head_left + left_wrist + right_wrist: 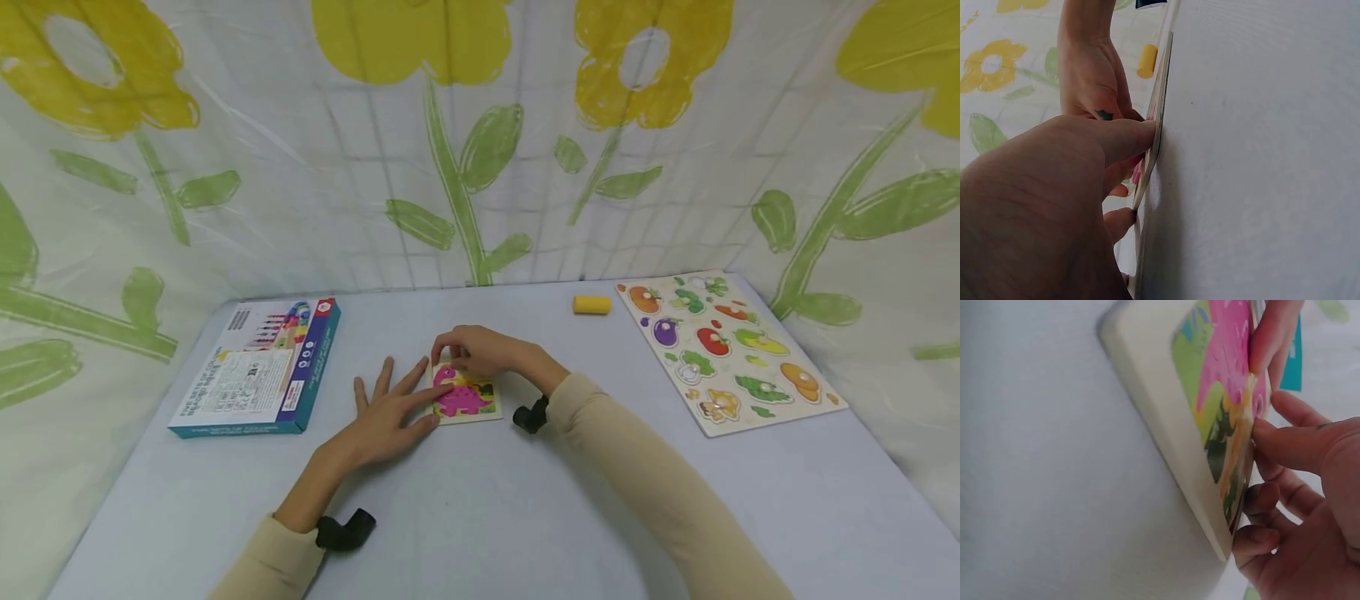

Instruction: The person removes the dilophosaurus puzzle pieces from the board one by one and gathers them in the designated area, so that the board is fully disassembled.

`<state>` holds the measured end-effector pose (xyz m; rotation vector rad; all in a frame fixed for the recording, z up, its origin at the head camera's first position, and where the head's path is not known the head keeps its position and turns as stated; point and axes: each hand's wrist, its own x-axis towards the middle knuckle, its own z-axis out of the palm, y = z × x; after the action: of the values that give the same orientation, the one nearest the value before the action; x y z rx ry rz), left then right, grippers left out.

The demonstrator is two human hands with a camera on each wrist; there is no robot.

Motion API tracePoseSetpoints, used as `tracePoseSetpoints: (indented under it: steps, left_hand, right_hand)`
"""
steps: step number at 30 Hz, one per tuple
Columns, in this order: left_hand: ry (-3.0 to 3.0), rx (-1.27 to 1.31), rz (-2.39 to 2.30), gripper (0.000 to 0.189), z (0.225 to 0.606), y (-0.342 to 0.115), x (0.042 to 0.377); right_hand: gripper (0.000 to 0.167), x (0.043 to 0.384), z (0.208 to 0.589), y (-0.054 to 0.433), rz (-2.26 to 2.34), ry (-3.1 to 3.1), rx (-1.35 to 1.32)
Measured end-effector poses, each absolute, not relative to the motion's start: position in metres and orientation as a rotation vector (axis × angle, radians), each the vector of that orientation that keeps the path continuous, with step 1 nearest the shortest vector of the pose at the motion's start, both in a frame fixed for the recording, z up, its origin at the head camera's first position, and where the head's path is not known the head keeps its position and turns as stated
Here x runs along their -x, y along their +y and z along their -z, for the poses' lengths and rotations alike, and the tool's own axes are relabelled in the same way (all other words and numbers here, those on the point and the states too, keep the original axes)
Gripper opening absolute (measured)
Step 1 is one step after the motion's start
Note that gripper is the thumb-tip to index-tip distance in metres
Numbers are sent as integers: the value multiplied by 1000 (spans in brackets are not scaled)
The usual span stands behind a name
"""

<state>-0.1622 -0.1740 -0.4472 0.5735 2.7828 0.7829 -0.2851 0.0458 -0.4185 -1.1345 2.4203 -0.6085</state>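
A small square dinosaur puzzle (465,402), with a pink dinosaur on a green and yellow ground in a pale wooden frame, lies flat on the table. My left hand (386,423) spreads over its left side, fingers mostly straight, fingertips touching the picture and frame. Over the top edge bends my right hand (480,348), its fingers curled at the puzzle's far side. In the right wrist view, the right thumb (1291,445) presses on the picture while the other fingertips bend at the board's edge. Part of the picture's upper side is hidden under the hands.
A boxed toy (255,367) with a blue side lies at the left. Behind the right hand is a yellow cylinder (592,305). On the right lies a vegetable peg board (731,350). A flower-printed curtain (300,167) hangs along the table's back edge.
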Motion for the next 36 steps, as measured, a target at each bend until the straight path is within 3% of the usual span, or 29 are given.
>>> tracePoseSetpoints:
  steps: [36]
  left_hand:
    - [2783, -581, -783, 54, 449, -174, 163]
  right_hand:
    - [19, 278, 425, 50, 858, 2471, 1083]
